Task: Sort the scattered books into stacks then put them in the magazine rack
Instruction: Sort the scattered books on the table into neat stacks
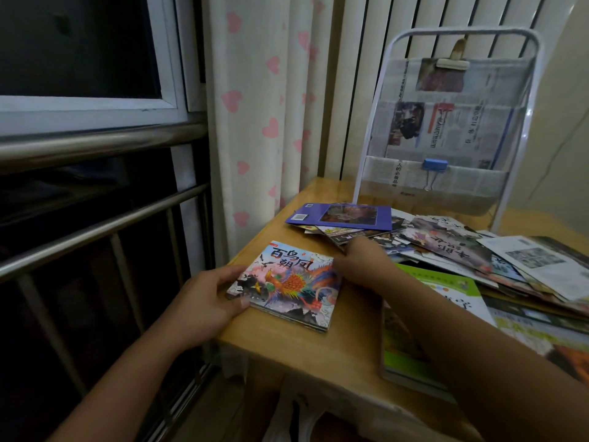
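Observation:
A small stack of thin picture books (287,283), topped by a colourful phoenix cover, lies at the near left corner of the wooden table (338,352). My left hand (207,301) grips the stack's left edge, thumb on the cover. My right hand (360,263) touches the stack's right edge at the far corner. Behind it lies a scattered heap of books (446,247) with a purple book (344,216) on top. The white wire magazine rack (446,122) stands at the table's back, holding newspapers.
A green-edged stack of larger books (446,291) lies under my right forearm. More books (541,327) spread to the right edge. A curtain with pink hearts (255,122) hangs left of the table, beside a window with metal rails (95,148).

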